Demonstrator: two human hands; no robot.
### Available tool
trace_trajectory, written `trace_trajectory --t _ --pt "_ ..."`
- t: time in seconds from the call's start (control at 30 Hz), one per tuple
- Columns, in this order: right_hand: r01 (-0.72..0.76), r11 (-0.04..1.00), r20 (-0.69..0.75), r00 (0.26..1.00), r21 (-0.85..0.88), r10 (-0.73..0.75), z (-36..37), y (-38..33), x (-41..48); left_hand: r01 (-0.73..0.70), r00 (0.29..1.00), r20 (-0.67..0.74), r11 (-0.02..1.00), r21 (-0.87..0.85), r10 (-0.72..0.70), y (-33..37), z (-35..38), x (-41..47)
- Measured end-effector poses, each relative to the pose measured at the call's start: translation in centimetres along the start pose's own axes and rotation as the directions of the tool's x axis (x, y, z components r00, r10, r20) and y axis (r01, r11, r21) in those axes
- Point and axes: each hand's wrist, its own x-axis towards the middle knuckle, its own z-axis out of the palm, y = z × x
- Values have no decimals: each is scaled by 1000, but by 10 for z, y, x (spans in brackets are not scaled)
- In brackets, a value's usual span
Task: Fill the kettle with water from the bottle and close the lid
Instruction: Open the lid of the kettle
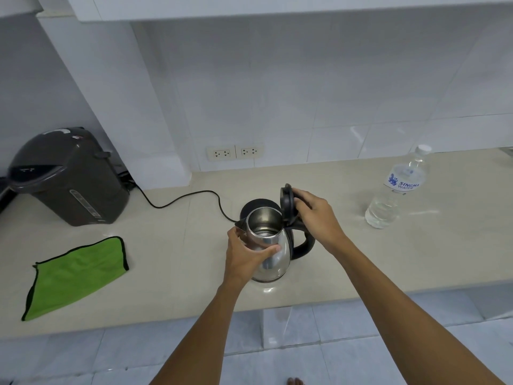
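A steel kettle (pixel 273 263) with a black handle stands on the beige counter (pixel 180 273), in front of its round black base (pixel 256 204). Its black lid (pixel 287 204) is swung up on its hinge, and the inside looks empty. My left hand (pixel 244 255) wraps around the kettle's body from the left. My right hand (pixel 316 215) holds the raised lid from the right. A clear water bottle (pixel 397 190) with a white cap and a blue label stands upright at the right, apart from both hands.
A dark grey hot-water dispenser (pixel 69 176) sits at the far left. A green cloth (pixel 75 276) lies flat in front of it. A black cord (pixel 180 200) runs across the counter to the kettle's base. Two wall sockets (pixel 234 152) sit on the tiled wall.
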Motion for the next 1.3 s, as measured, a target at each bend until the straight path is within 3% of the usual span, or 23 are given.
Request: trace_trajectory --t 0.3,0.63,1.3 --pt "-95 918 -14 994 385 109 -7 20 -5 23 1000 12 1000 20 -23 5 -1 -2" --pt "-167 757 -17 973 631 228 -11 23 -22 47 999 23 998 51 -49 11 -3 -4" --pt "-101 708 -50 981 699 189 -13 44 -33 51 999 12 995 82 -52 18 -3 -10"
